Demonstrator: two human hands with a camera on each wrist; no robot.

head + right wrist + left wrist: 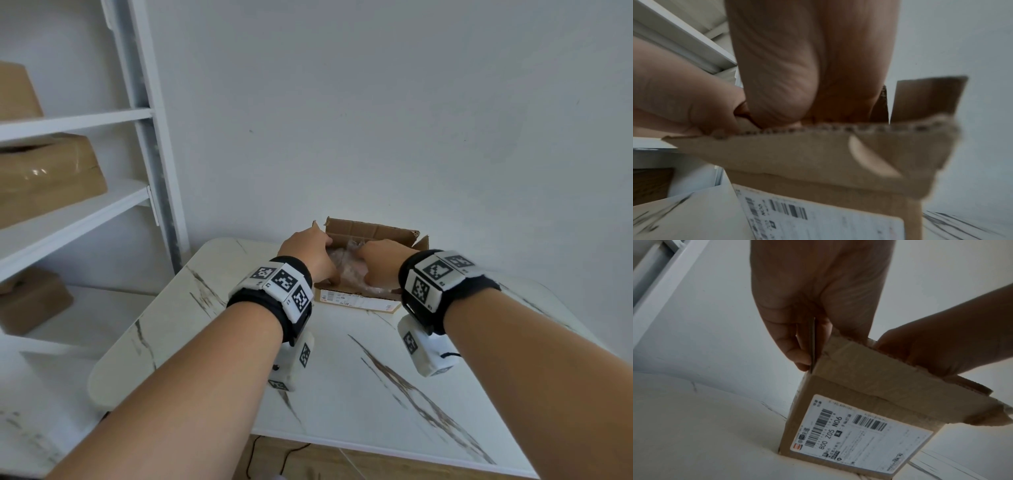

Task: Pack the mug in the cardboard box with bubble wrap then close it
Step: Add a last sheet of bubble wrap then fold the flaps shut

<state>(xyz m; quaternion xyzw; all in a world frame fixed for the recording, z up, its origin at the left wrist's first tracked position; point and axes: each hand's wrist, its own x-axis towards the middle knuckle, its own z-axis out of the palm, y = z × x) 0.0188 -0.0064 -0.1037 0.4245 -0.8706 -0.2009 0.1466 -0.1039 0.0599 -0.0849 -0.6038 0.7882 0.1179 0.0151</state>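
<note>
The cardboard box (356,301) sits open on our marble table (342,377), its shipping label (855,434) on the near wall, below both our hands. Our left hand (308,253) pinches the left flap (813,344), thumb outside, fingers inside. Our right hand (380,260) reaches down into the box onto the bubble wrap (346,263); its fingers are hidden, so we cannot tell its grip. The mug is not visible to us.

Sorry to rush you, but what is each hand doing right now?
Left hand: pinches the left flap of the cardboard box, thumb outside.
Right hand: reaches into the box onto the bubble wrap; its grip cannot be told.
</note>
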